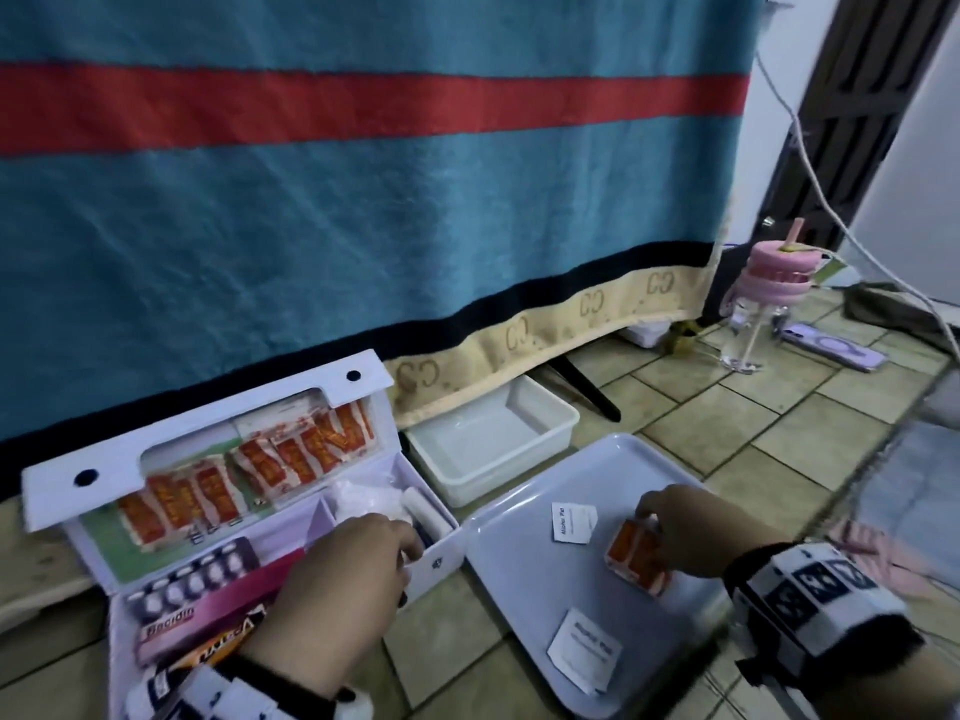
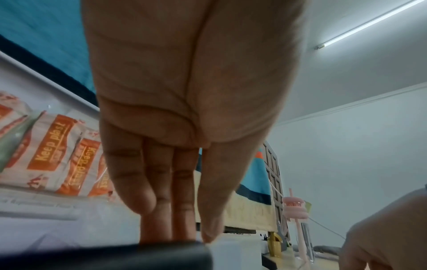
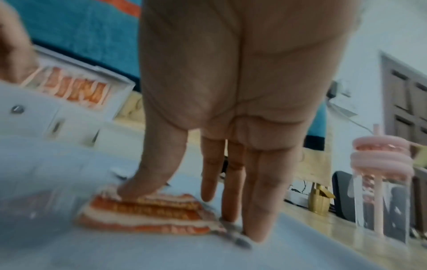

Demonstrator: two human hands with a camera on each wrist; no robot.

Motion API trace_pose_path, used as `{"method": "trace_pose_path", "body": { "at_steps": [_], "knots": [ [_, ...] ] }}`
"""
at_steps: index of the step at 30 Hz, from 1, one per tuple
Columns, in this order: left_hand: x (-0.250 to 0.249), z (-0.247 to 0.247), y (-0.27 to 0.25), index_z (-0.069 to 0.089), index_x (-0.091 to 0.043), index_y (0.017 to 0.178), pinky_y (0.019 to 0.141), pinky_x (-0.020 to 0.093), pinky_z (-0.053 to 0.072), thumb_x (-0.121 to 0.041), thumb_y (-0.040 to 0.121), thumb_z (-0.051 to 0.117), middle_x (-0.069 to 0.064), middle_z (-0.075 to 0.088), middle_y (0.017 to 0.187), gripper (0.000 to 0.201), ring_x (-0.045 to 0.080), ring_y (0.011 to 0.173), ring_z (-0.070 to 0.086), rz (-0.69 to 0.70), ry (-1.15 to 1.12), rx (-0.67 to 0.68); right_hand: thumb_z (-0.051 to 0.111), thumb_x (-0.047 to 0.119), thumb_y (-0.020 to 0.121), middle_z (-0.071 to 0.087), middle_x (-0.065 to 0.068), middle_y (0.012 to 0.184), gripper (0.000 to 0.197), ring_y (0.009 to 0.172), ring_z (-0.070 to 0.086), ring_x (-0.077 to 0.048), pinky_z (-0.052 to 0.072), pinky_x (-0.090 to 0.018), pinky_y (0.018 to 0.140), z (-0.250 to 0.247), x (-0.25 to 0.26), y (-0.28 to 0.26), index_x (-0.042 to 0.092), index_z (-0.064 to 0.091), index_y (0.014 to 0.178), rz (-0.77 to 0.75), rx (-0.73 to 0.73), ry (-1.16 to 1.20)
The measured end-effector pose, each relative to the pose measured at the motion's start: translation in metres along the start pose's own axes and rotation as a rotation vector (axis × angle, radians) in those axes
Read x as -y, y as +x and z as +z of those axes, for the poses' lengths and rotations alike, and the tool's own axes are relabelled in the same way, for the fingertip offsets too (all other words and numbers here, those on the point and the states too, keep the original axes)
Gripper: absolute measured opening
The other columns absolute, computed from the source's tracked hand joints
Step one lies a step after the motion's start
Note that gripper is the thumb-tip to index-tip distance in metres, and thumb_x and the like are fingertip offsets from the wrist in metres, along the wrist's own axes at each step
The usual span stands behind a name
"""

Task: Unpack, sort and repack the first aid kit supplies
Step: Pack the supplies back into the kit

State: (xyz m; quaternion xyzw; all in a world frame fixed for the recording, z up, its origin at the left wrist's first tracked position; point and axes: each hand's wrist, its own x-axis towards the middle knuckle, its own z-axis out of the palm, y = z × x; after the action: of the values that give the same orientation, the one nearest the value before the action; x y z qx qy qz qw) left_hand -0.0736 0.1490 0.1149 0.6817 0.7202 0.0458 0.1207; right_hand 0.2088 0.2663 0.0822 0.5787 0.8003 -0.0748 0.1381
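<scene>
The white first aid box (image 1: 444, 561) lies open on the floor, with orange plaster packs (image 1: 249, 475) behind its lid window. In it are a blister pack (image 1: 197, 574), a pink carton (image 1: 208, 615) and a white bandage roll (image 1: 426, 511). My left hand (image 1: 410, 543) reaches into the right compartment. Its fingers (image 2: 161, 210) are straight, and their tips are hidden behind a dark object (image 2: 115, 255). My right hand (image 1: 649, 514) holds a stack of orange plaster strips (image 3: 150, 215) on the grey tray (image 1: 519, 615), thumb on top and fingers against the other edge.
Two white alcohol pad sachets (image 1: 571, 522) (image 1: 584, 649) lie on the tray. An empty white tub (image 1: 493, 444) stands behind it, under the hanging teal towel (image 1: 363, 200). A pink-lidded bottle (image 1: 758, 304) and a phone (image 1: 831, 350) are on the tiled floor at the back right.
</scene>
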Motion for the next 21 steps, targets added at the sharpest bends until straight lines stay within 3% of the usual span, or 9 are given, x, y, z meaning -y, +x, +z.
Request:
{"method": "trace_pose_path", "body": {
  "at_steps": [2,5,8,10,11,15,18,21],
  "knots": [
    [-0.002,0.002,0.001,0.066,-0.03,0.099,0.067,0.012,0.041,-0.018,0.086,0.054,-0.011,0.066,0.103,0.021,0.004,0.09,0.056,-0.022,0.017,-0.014,0.048,0.026,0.09,0.06,-0.003,0.121,0.029,0.112,0.055,-0.022,0.033,-0.024,0.073,0.002,0.004,-0.001,0.021,0.054,0.118,-0.025,-0.024,-0.062],
    [-0.004,0.003,0.003,0.061,-0.03,0.08,0.066,0.02,0.043,-0.02,0.082,0.055,-0.012,0.067,0.094,0.012,0.005,0.084,0.058,-0.062,0.025,-0.025,0.049,0.023,0.088,0.062,-0.004,0.115,0.003,0.107,0.057,-0.023,0.032,-0.024,0.07,-0.002,0.012,0.001,0.022,0.046,0.087,-0.041,-0.024,-0.13],
    [-0.004,0.004,0.001,0.059,-0.033,0.076,0.064,0.018,0.044,-0.024,0.083,0.056,-0.014,0.068,0.09,0.012,0.001,0.081,0.06,-0.069,-0.029,-0.044,0.047,0.017,0.091,0.067,-0.008,0.102,0.011,0.097,0.066,-0.025,0.045,-0.026,0.068,-0.003,0.014,0.009,0.02,0.05,0.081,-0.054,0.026,-0.007],
    [-0.003,0.004,-0.001,0.06,-0.037,0.08,0.073,0.021,0.049,-0.027,0.085,0.057,-0.015,0.069,0.092,0.012,0.002,0.085,0.061,-0.067,-0.054,-0.075,0.042,0.013,0.095,0.07,-0.01,0.087,0.026,0.084,0.072,-0.027,0.059,-0.033,0.071,-0.002,0.013,0.009,0.016,0.06,0.077,-0.082,-0.021,0.208],
    [-0.003,0.004,-0.002,0.06,-0.039,0.081,0.075,0.021,0.05,-0.027,0.086,0.057,-0.016,0.069,0.092,0.013,0.002,0.086,0.061,-0.069,-0.06,-0.092,0.04,0.013,0.096,0.07,-0.01,0.084,0.029,0.085,0.072,-0.028,0.06,-0.038,0.074,-0.002,0.012,0.011,0.015,0.061,0.077,-0.069,-0.006,0.311],
    [-0.003,0.008,-0.003,0.055,-0.042,0.078,0.077,0.022,0.05,-0.026,0.088,0.055,-0.016,0.069,0.091,0.018,0.004,0.088,0.062,-0.08,-0.064,-0.11,0.051,0.025,0.091,0.065,-0.003,0.111,0.007,0.102,0.063,-0.021,0.05,-0.024,0.075,-0.007,0.009,0.014,0.019,0.05,0.092,0.047,0.017,0.235],
    [-0.005,0.008,-0.004,0.06,-0.039,0.084,0.075,0.024,0.05,-0.026,0.088,0.053,-0.013,0.07,0.096,0.015,0.009,0.092,0.063,-0.082,-0.039,-0.119,0.06,0.037,0.087,0.059,-0.006,0.121,0.042,0.111,0.056,-0.022,0.041,-0.026,0.083,-0.008,0.004,0.017,0.011,0.046,0.118,0.092,-0.005,0.128],
    [-0.006,0.009,-0.004,0.062,-0.038,0.087,0.072,0.024,0.047,-0.025,0.088,0.053,-0.012,0.07,0.097,0.016,0.009,0.091,0.063,-0.087,-0.034,-0.119,0.059,0.039,0.088,0.059,-0.006,0.121,0.045,0.11,0.057,-0.021,0.04,-0.025,0.081,-0.007,0.002,0.019,0.01,0.045,0.12,0.089,-0.026,0.125]
  ]
}}
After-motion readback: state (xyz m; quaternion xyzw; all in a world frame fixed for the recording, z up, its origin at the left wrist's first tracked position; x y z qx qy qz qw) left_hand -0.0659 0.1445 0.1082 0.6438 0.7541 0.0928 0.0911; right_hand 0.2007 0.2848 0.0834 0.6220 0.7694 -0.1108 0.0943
